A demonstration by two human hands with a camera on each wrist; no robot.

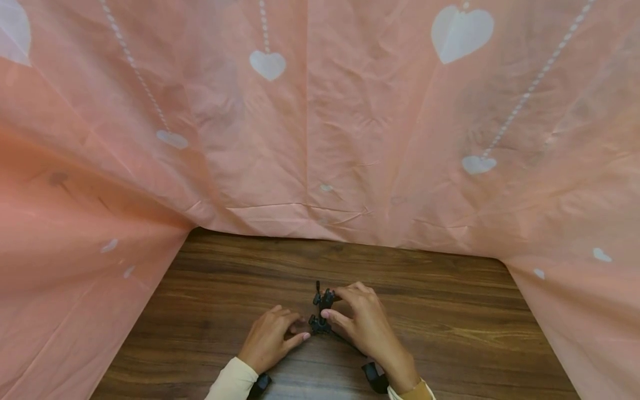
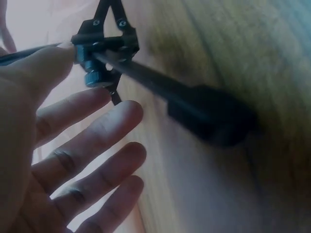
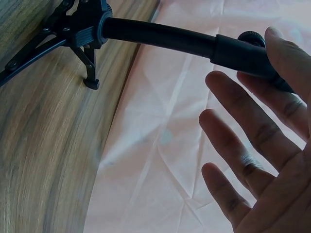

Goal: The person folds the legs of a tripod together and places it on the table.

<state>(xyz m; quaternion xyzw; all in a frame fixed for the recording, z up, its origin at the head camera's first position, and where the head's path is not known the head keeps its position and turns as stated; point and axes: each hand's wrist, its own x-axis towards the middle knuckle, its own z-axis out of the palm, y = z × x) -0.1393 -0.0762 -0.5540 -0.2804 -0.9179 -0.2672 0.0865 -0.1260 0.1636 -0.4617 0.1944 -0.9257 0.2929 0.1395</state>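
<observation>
A small black tripod (image 1: 327,301) stands on the wooden table between both hands, its legs spread. My right hand (image 1: 367,319) pinches the upper end of its column with thumb and index finger. In the right wrist view the other fingers of that hand are spread below the column (image 3: 160,36). My left hand (image 1: 272,336) is beside the leg joint, its thumb and index finger apart. The left wrist view has the thumb at the collar (image 2: 107,43) and the index fingertip just under a small round knob (image 2: 95,78); whether they touch is unclear. One leg with a thick foot (image 2: 214,116) points outward.
A brown wood-grain table (image 1: 225,278) lies under the hands. Pink cloth (image 1: 350,139) with white hearts hangs behind it and along both sides. A black wrist device (image 1: 375,378) sits at the right wrist and another (image 1: 260,384) at the left.
</observation>
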